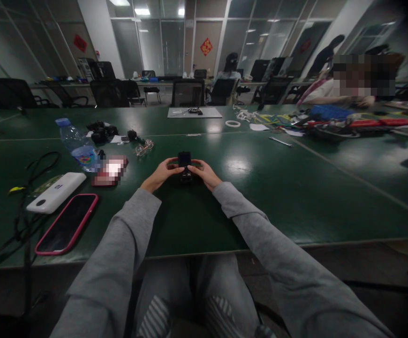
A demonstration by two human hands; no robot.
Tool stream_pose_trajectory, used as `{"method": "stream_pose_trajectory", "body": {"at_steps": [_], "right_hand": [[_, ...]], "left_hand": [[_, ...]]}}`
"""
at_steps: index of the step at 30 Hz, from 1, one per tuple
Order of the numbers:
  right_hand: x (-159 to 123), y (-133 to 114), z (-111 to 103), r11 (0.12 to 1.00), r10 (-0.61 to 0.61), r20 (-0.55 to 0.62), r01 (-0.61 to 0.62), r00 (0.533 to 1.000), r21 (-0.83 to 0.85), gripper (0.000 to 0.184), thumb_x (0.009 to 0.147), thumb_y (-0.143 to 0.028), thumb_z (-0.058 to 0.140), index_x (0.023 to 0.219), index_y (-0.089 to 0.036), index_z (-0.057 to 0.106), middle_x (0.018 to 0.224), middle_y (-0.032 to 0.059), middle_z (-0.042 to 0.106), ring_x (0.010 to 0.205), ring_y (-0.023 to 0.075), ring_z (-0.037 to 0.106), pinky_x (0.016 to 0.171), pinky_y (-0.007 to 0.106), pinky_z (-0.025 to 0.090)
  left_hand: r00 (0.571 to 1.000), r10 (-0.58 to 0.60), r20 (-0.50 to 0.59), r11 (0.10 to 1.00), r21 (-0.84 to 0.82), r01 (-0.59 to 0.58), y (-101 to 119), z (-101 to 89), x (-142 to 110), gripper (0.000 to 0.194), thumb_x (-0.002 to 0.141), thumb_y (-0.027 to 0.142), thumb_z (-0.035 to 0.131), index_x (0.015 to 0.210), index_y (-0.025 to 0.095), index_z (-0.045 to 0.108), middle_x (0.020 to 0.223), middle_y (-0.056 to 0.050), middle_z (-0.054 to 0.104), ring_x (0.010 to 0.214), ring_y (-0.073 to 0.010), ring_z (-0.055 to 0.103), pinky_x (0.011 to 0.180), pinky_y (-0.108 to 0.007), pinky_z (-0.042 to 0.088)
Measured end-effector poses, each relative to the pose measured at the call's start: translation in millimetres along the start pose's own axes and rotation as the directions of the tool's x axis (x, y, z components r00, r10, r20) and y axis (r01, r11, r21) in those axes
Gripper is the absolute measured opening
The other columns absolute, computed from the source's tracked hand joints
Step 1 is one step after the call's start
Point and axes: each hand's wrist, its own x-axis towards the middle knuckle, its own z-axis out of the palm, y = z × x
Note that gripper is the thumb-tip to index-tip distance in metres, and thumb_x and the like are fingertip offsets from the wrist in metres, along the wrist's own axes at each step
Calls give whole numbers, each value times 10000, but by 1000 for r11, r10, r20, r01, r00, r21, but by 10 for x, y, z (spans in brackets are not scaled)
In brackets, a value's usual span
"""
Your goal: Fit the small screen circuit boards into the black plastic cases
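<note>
A small black device with a square dark screen [185, 159] stands upright on the green table, straight ahead of me. It looks like an action camera on a mount, though its exact kind is too small to tell. My left hand [162, 173] grips it from the left, thumb at the front below the screen and fingers behind. From the other side my right hand [204, 173] holds it the same way, the two thumbs almost meeting. The fingertips behind the device are hidden.
On the left lie a pink-edged phone [66, 225], a white power bank [56, 191], a red phone [109, 171], a water bottle [79, 148], glasses [144, 147] and black cables [26, 225]. Right, a pen [280, 142] and tangled cables [277, 119] lie near another person.
</note>
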Motion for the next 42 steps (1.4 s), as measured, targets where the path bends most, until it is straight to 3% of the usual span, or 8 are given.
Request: {"method": "stream_pose_trajectory", "body": {"at_steps": [7, 13, 21, 28, 32, 39, 42], "right_hand": [[24, 21, -27, 999, 7, 19, -7, 1000, 33, 707, 628, -445, 858, 1197, -177, 536, 1041, 75, 667, 975, 210, 657, 1005, 439, 495], [17, 11, -1, 1000, 20, -26, -20, 999, 8, 651, 667, -484, 816, 1180, -187, 548, 1037, 75, 667, 961, 211, 657, 1008, 445, 494], [-9, -14, 53, 1000, 5, -19, -5, 1000, 27, 615, 680, -467, 791, 1175, -204, 538, 1055, 68, 667, 1033, 215, 638, 1043, 438, 462], [-12, -12, 51, 994, -43, 127, 56, 991, -97, 857, 572, -361, 882, 1290, -160, 461, 1149, 102, 638, 1085, 227, 610, 1082, 471, 413], [-16, -19, 21, 994, -56, 167, 71, 984, -87, 901, 570, -337, 886, 1332, -170, 434, 1162, 96, 631, 1097, 232, 605, 1076, 471, 422], [-19, -60, -9, 999, -34, 139, 31, 990, 25, 693, 663, -336, 813, 1278, -227, 514, 1072, 46, 656, 1098, 215, 607, 1100, 461, 410], [-24, -59, -13, 999, -36, 150, 32, 988, 32, 712, 671, -340, 810, 1301, -232, 496, 1062, 45, 657, 1090, 215, 612, 1094, 466, 416]], "left_hand": [[1000, -5, 10, 1000, 6, 5, 10, -2, -7, 744, 615, 237, 869, 1268, 128, 530, 1032, -96, 679, 963, -200, 657, 995, -420, 452], [998, -69, -5, 997, -29, 69, 52, 69, -58, 808, 672, 287, 842, 1360, 145, 443, 1077, -123, 665, 930, -199, 663, 928, -416, 497], [997, -71, -4, 996, -48, 71, 18, 57, -23, 630, 751, 292, 783, 1297, 140, 507, 1070, -106, 668, 909, -164, 665, 943, -378, 501], [997, -66, -32, 997, -41, 65, -1, 40, -17, 605, 752, 313, 780, 1262, 110, 524, 1113, -123, 657, 929, -155, 656, 969, -368, 486], [997, -71, -6, 997, -17, 71, 4, 17, -31, 717, 706, 277, 817, 1322, 131, 481, 1111, -118, 656, 949, -173, 658, 972, -390, 486], [998, -59, -12, 998, 0, 59, 39, 37, -42, 785, 684, 281, 827, 1363, 141, 460, 1069, -107, 656, 943, -182, 650, 959, -399, 479], [999, -35, -3, 999, 38, 35, 42, 39, -38, 785, 685, 320, 824, 1362, 142, 468, 1081, -116, 658, 966, -196, 644, 965, -411, 470]]}}
